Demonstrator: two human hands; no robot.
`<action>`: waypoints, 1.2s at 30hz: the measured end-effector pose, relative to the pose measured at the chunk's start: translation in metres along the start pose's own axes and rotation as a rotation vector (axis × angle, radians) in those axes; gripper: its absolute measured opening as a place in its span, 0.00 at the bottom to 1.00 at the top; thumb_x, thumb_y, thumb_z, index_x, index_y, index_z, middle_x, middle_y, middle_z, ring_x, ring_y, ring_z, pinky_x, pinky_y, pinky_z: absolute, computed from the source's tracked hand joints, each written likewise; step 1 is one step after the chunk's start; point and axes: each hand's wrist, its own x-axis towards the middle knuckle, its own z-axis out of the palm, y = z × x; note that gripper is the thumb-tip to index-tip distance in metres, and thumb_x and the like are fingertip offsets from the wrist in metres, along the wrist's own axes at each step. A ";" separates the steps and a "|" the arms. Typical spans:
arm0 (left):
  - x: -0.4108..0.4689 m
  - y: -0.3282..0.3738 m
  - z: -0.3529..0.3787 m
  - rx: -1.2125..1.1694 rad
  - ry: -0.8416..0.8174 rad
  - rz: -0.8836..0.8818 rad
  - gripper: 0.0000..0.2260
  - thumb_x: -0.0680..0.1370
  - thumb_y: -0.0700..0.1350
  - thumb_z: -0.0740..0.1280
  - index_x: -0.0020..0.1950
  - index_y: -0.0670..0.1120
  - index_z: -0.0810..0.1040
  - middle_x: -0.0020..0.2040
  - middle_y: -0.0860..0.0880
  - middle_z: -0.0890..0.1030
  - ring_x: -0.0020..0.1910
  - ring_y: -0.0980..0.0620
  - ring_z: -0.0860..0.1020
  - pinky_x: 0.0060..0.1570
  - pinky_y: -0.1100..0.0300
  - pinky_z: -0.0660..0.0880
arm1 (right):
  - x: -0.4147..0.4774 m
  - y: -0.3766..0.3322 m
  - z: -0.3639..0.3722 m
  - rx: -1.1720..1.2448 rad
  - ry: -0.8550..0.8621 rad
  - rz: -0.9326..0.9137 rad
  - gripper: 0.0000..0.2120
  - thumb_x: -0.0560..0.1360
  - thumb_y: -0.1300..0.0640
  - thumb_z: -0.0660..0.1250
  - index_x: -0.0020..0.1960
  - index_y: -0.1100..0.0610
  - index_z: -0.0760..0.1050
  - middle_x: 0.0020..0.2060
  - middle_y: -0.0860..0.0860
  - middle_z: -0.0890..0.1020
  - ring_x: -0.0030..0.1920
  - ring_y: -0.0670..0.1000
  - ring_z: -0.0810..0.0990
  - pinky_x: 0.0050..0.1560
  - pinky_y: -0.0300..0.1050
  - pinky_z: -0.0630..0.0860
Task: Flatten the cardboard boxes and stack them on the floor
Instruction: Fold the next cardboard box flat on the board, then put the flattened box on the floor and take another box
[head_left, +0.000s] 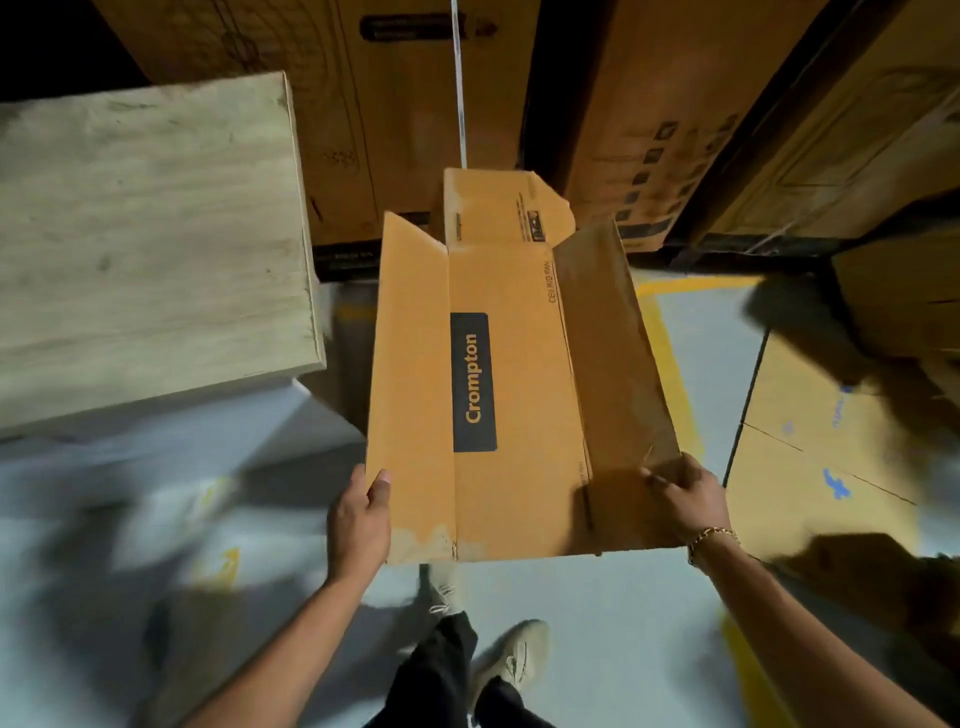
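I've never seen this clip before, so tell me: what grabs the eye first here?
An orange Crompton box, flaps spread open, fills the centre, gripped at its near corners by the left hand and the right hand. A pale wooden tabletop sits upper left, and a flat cardboard sheet lies on the floor at right.

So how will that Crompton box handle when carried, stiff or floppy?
Probably light: the left hand and right hand hold the Crompton box aloft by its side edges alone. Likely floppy at creases, since its side panels angle up.
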 end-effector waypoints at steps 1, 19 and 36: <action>0.007 -0.013 0.017 0.009 -0.010 -0.024 0.14 0.82 0.52 0.60 0.57 0.42 0.74 0.51 0.40 0.82 0.49 0.37 0.78 0.45 0.51 0.72 | 0.014 0.011 0.012 0.007 -0.010 0.011 0.10 0.71 0.52 0.75 0.45 0.56 0.77 0.41 0.53 0.83 0.45 0.57 0.80 0.45 0.50 0.78; 0.241 -0.279 0.304 0.020 -0.291 -0.469 0.10 0.80 0.45 0.67 0.58 0.41 0.79 0.55 0.41 0.83 0.52 0.41 0.81 0.57 0.45 0.77 | 0.284 0.211 0.302 -0.118 -0.189 0.125 0.10 0.71 0.64 0.68 0.49 0.54 0.83 0.51 0.55 0.84 0.51 0.56 0.78 0.49 0.43 0.72; 0.185 -0.198 0.252 0.443 -0.431 -0.154 0.28 0.81 0.58 0.59 0.78 0.51 0.58 0.78 0.46 0.61 0.74 0.43 0.65 0.70 0.46 0.66 | 0.239 0.172 0.262 -0.362 -0.328 0.061 0.32 0.78 0.44 0.64 0.76 0.59 0.61 0.72 0.57 0.69 0.71 0.59 0.69 0.68 0.52 0.66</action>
